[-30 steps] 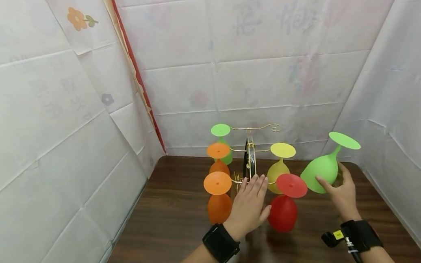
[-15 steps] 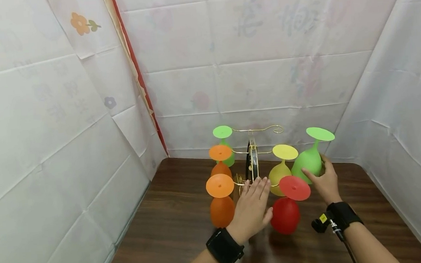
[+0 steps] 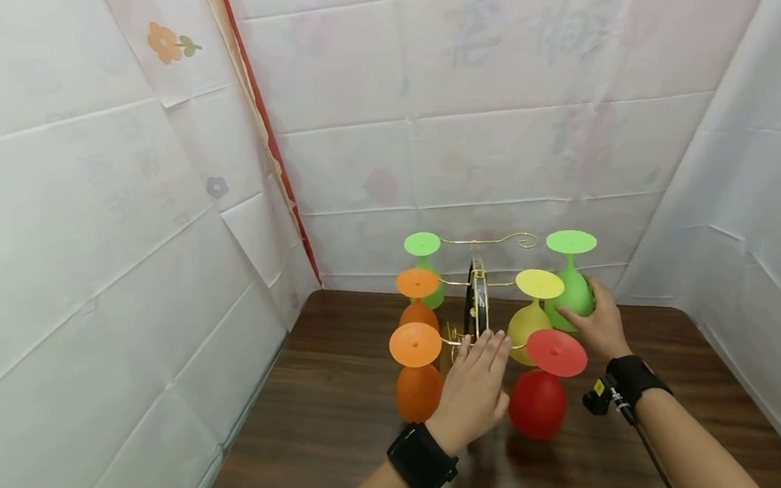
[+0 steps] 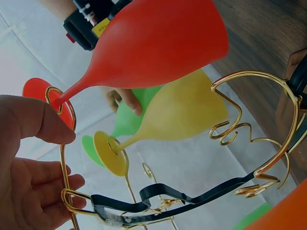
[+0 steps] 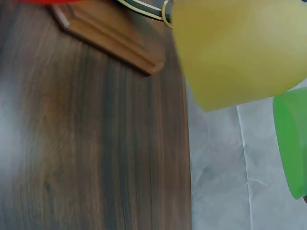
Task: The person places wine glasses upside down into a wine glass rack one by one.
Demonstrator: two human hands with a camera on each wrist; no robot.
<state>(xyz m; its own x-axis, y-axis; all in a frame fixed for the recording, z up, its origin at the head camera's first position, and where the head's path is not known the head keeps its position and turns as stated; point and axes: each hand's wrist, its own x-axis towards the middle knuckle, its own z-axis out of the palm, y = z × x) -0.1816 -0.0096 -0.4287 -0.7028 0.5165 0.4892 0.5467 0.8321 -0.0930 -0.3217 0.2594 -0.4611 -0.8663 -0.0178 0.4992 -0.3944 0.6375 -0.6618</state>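
Observation:
A gold wire stemware rack with a black centre band stands on the table, goblets hanging upside down from its arms. My left hand rests at the rack's front wire with straight fingers; in the left wrist view its thumb lies near the red goblet's foot. My right hand grips the bowl of a light green goblet, upside down beside the rack's back right arm, foot up. In front of it hang a yellow goblet and a red goblet. The right wrist view shows no fingers.
Two orange goblets and another green goblet hang on the rack's left side. The rack's wooden base sits on the dark wood table. White sheets enclose the back and sides.
My right hand has carried the green goblet leftward toward the rack's back right arm, and the goblet has gone from tilted to nearly upright, foot up. The left hand has stayed at the rack.

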